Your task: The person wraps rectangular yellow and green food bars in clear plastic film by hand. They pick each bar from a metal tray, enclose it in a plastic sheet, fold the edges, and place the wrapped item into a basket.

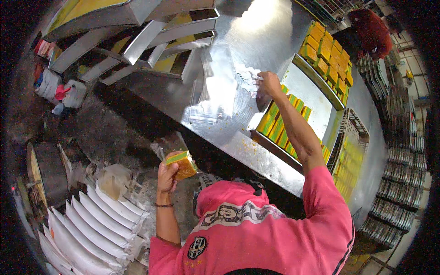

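My left hand (167, 174) holds a layered yellow, green and orange cake slice (182, 164) wrapped in clear plastic, out to my left over the floor. My right hand (269, 83) reaches forward onto the steel table (229, 123) and pinches a thin clear plastic sheet (249, 79). Just right of that hand sits a metal tray (316, 98) with rows of the same layered cake slices (277, 127) along its near side.
A second tray of cake slices (327, 57) lies farther back, with another person in a red top (372, 31) beside it. A wire crate (350, 153) stands at the table's right. Stacked white trays (91, 224) lean at lower left. Empty metal trays (151, 43) lie at the back left.
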`<action>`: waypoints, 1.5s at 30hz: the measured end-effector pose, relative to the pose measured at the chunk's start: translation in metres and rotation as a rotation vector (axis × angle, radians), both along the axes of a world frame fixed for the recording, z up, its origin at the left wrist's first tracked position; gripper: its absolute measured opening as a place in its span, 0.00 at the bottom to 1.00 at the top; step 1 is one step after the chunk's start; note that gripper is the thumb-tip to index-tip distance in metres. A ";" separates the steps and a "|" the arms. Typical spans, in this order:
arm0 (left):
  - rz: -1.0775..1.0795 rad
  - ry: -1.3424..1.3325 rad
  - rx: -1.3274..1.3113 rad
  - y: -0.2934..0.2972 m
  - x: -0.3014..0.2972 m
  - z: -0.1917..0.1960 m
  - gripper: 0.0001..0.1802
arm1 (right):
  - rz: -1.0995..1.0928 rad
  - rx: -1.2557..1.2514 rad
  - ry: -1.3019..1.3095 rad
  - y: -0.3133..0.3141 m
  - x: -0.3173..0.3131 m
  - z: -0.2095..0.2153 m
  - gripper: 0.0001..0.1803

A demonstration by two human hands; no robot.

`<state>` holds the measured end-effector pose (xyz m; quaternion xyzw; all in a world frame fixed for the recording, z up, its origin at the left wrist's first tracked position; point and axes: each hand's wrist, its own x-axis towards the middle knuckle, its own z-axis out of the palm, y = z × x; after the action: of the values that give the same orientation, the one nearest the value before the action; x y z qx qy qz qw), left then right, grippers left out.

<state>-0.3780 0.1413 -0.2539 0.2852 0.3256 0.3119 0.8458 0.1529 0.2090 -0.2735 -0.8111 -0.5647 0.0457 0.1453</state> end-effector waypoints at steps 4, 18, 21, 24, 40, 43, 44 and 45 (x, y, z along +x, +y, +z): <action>0.067 -0.037 -0.031 -0.007 -0.009 0.019 0.45 | 0.099 -0.091 -0.034 0.013 0.006 -0.008 0.09; -0.334 -0.093 0.415 0.045 0.126 0.074 0.42 | 0.202 -0.071 0.760 -0.056 -0.087 0.143 0.08; -0.452 -0.193 0.369 0.041 0.169 0.088 0.43 | 0.216 -0.080 0.680 -0.096 -0.117 0.187 0.11; -0.534 -0.302 0.366 0.030 0.200 0.118 0.52 | 0.059 0.089 0.939 -0.137 -0.114 0.198 0.13; -0.701 0.102 1.325 -0.044 0.258 0.171 0.34 | -0.191 0.417 0.504 -0.317 -0.107 0.288 0.08; -0.665 0.193 1.438 -0.072 0.267 0.190 0.31 | -0.145 0.189 0.712 -0.320 -0.114 0.288 0.10; -0.650 0.224 1.481 -0.081 0.271 0.192 0.30 | -0.124 0.143 0.786 -0.323 -0.112 0.284 0.10; -0.642 0.275 1.529 -0.090 0.275 0.194 0.27 | -0.050 0.130 0.669 -0.326 -0.107 0.273 0.16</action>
<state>-0.1034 0.0515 -0.0598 0.8941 0.0277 0.1531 0.4199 0.0458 -0.1167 -0.0008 -0.7539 -0.4672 0.2698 0.3750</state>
